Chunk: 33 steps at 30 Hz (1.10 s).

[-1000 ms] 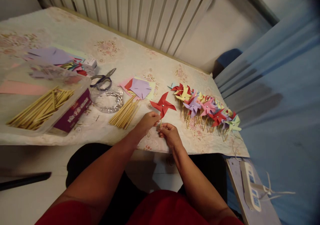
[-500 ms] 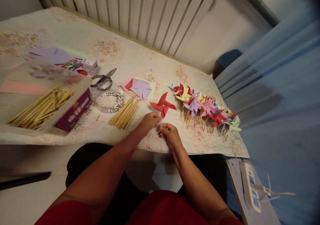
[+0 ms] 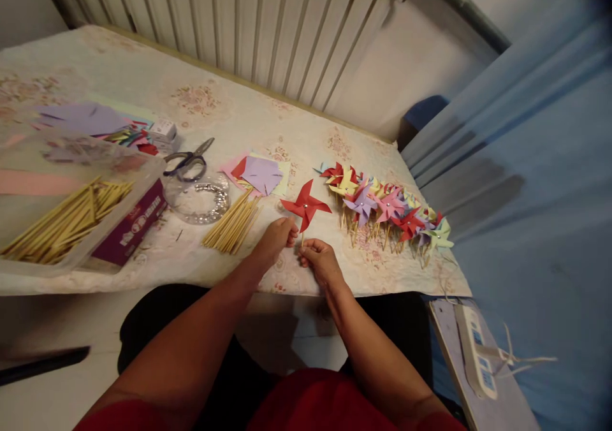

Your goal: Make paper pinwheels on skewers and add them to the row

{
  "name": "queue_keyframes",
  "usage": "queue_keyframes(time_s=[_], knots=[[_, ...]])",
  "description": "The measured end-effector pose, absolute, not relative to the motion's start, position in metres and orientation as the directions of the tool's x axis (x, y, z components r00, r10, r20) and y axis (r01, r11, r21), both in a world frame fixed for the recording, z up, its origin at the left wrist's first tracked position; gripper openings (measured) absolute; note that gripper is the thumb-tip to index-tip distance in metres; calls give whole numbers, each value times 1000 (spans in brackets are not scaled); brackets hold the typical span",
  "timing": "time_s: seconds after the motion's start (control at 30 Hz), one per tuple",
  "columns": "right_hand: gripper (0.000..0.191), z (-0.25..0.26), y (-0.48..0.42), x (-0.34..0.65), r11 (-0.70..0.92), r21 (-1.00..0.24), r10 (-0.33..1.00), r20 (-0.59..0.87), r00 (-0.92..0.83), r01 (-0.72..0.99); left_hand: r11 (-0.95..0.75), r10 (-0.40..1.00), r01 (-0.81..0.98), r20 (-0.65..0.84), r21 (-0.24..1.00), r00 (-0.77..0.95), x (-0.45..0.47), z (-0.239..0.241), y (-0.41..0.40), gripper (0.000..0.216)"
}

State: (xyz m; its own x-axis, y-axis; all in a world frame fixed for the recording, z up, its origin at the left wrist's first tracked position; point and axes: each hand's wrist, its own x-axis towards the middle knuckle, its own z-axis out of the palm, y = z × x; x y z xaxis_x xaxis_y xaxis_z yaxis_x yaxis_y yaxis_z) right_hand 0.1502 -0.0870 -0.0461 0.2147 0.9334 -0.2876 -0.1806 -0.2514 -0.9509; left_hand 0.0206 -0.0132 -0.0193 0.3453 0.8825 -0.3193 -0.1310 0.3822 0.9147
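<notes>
A red paper pinwheel (image 3: 305,205) on a thin wooden stick stands just above the near edge of the table. My right hand (image 3: 319,260) is closed round the bottom of the stick. My left hand (image 3: 278,236) is pinched at the stick just under the red blades. A row of finished pinwheels (image 3: 385,205) in several colours lies to the right of it.
A loose bundle of wooden sticks (image 3: 232,222) lies left of my hands. Behind it are cut paper squares (image 3: 261,172), a clear round lid (image 3: 196,196), scissors (image 3: 187,159) and a clear box (image 3: 71,208) of sticks. A power strip (image 3: 473,348) lies low right.
The view has shifted a little; my hands and the red pinwheel sit slightly further left and lower. My grip on the stick is unchanged.
</notes>
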Motion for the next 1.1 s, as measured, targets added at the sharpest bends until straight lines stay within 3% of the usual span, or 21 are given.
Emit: queue_keyframes(time_s=[0.23, 0.37, 0.43, 0.57, 0.7, 1.1], knots=[[21, -44, -85, 149, -241, -954, 934, -278, 224, -177, 390, 875, -107, -332, 915, 353, 21, -21, -9, 20], [20, -47, -85, 150, -199, -966, 934, -238, 265, -165, 286, 919, 53, -289, 957, 269, 21, -27, -5, 20], [20, -48, -86, 150, -178, -971, 938, -217, 271, -160, 147, 951, 218, -199, 965, 239, 20, -31, -4, 22], [19, -47, -88, 151, -157, -976, 950, -191, 247, -151, -181, 971, 547, 59, 817, 233, 16, -39, -5, 22], [17, -44, -88, 152, -159, -975, 954, -192, 231, -155, -343, 938, 635, 215, 692, 272, 15, -50, -9, 20], [13, -47, -87, 153, -139, -970, 964, -179, 196, -201, -395, 912, 779, 309, 487, 270, 13, -53, -24, 21]])
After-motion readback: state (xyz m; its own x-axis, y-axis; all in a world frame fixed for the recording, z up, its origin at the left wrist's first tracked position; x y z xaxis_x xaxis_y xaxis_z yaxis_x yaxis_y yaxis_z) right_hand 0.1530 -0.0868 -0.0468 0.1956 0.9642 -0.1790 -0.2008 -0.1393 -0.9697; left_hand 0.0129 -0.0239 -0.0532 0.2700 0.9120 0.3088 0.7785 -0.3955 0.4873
